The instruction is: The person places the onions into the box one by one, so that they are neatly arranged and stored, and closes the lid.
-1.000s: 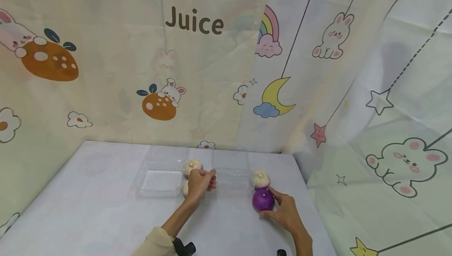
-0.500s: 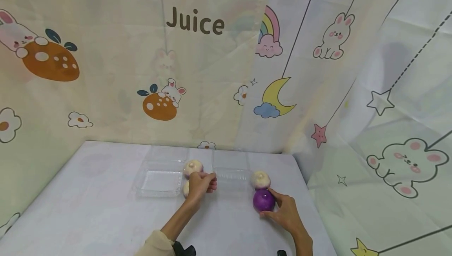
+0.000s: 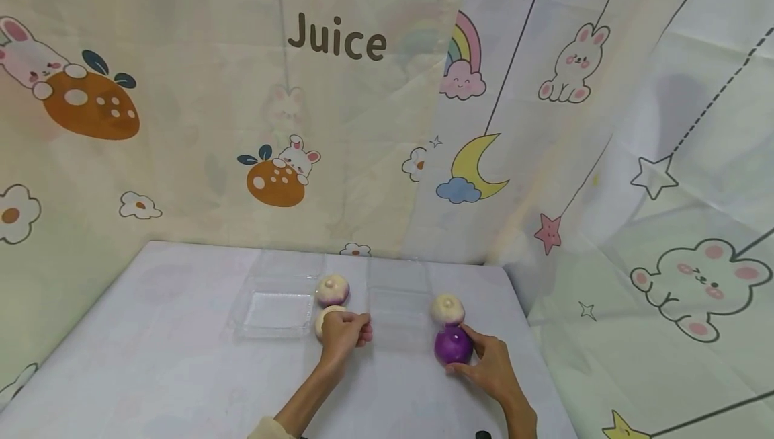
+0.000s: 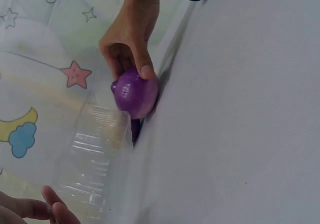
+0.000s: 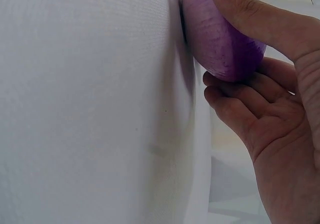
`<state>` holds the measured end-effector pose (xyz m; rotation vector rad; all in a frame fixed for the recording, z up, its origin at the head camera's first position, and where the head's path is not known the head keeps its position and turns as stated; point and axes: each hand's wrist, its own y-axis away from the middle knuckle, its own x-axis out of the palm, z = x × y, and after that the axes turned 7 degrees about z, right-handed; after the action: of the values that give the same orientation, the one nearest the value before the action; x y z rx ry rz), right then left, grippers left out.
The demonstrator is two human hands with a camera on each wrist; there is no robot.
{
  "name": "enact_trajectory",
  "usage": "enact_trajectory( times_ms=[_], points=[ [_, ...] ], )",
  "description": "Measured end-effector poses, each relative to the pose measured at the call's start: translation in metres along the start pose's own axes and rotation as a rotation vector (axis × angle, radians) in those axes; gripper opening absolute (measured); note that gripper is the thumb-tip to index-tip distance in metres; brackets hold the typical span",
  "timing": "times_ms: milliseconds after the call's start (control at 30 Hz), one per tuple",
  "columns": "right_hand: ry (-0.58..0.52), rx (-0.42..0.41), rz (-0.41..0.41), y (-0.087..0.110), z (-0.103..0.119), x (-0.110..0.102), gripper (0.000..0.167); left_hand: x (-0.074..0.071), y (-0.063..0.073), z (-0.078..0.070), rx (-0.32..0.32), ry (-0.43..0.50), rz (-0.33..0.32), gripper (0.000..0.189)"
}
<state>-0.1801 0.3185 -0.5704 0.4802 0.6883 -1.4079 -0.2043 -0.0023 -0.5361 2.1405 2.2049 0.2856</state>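
Observation:
My right hand (image 3: pixel 492 362) grips a round purple-and-white turnip (image 3: pixel 453 346) on the table, thumb on its near side and fingers on the far side. A paler turnip (image 3: pixel 448 308) sits just behind it. My left hand (image 3: pixel 345 338) has its fingertips pinched at the left edge of a clear plastic box (image 3: pixel 400 321), which lies with its lid open toward the back. In the left wrist view the plastic box (image 4: pixel 92 159) stands between the left fingers and the purple turnip (image 4: pixel 134 94). Left of the box are two pale turnips, one behind (image 3: pixel 333 290) and one partly hidden by the hand (image 3: pixel 323 323).
A second clear plastic box (image 3: pixel 277 311) lies open at the left, beside the two pale turnips. The white table (image 3: pixel 181 358) ends at a patterned curtain (image 3: pixel 199 156) behind, with more curtain at the right. A small dark object (image 3: pixel 482 435) shows at the bottom edge.
My left hand has come down and nearer along the box's left side, baring the rear pale turnip. The right-hand box now lies flatter. My right hand stays on the purple turnip.

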Motion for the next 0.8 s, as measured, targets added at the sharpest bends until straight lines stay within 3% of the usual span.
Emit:
enact_trajectory(
  times_ms=[800],
  points=[
    [-0.088,0.000,-0.021,0.005,-0.003,-0.007,0.095,-0.005,0.015,0.019,-0.002,0.001,0.015,0.017]
  ],
)
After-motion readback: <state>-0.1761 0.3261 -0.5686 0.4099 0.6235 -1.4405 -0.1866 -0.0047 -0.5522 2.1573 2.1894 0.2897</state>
